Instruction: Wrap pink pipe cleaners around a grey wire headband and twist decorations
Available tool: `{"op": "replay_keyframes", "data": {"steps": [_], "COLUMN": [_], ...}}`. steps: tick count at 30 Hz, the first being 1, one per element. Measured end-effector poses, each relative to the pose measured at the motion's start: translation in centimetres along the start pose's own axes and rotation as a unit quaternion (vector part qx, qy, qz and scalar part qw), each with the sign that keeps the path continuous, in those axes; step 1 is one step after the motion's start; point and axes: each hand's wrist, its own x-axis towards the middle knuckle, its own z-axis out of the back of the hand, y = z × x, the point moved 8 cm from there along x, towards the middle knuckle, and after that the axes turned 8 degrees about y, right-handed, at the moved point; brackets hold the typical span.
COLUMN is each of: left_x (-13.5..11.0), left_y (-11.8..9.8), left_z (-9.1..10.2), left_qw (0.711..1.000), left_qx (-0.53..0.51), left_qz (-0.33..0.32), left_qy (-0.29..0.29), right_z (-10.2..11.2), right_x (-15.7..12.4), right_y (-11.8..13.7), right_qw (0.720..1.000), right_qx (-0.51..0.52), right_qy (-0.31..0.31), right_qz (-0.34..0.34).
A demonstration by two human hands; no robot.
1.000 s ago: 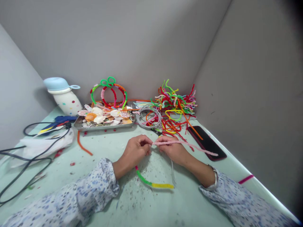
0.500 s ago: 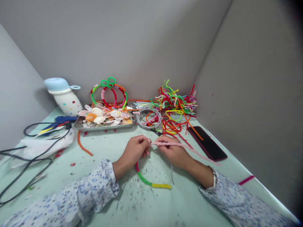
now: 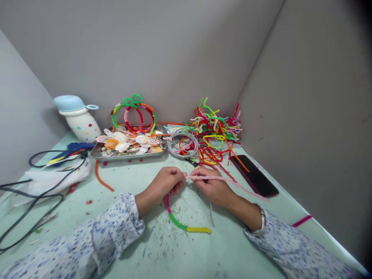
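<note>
My left hand [image 3: 165,185] is closed in a pinch on one end of a pink pipe cleaner [image 3: 222,178]. From beneath it hangs a curved strip wrapped in magenta, green and yellow pipe cleaner [image 3: 178,222]; its upper part is hidden by the fingers. My right hand [image 3: 213,188] pinches the same pink pipe cleaner close to the left fingertips, and the long free end runs across the back of this hand to the right. Below the right palm a thin grey wire end [image 3: 211,215] pokes out; where it leads is hidden.
Behind the hands are a metal tray [image 3: 128,158] of shells, a grey wire coil [image 3: 183,144] and a pipe cleaner heap [image 3: 215,124]. A phone [image 3: 255,178] lies right. Left are a bottle [image 3: 80,120], a plastic bag [image 3: 58,178] and a black cable [image 3: 37,199].
My left hand has shifted slightly left, and a little more of the magenta section shows below it. The right hand stays nearly where it was, on the pink pipe cleaner.
</note>
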Motion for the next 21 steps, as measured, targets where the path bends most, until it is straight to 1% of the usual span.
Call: {"op": "replay_keyframes", "data": {"steps": [6, 15, 21], "left_x": [-0.04, 0.13, 0.24], "left_y": [-0.1, -0.09, -0.02], "left_z": [-0.09, -0.13, -0.11], "left_qw": [1.0, 1.0, 0.999], "left_qx": [0.006, 0.02, 0.032], "left_qz": [-0.002, -0.018, -0.016], "left_qy": [0.002, 0.007, 0.005], "right_z": [-0.01, -0.04, -0.17], "right_x": [0.0, 0.09, 0.08], "right_y": [-0.28, -0.49, -0.82], "right_qw": [1.0, 1.0, 1.0], "right_qx": [-0.001, 0.002, 0.013], "right_qy": [0.002, 0.007, 0.012], "right_qz": [0.004, -0.015, -0.017]}}
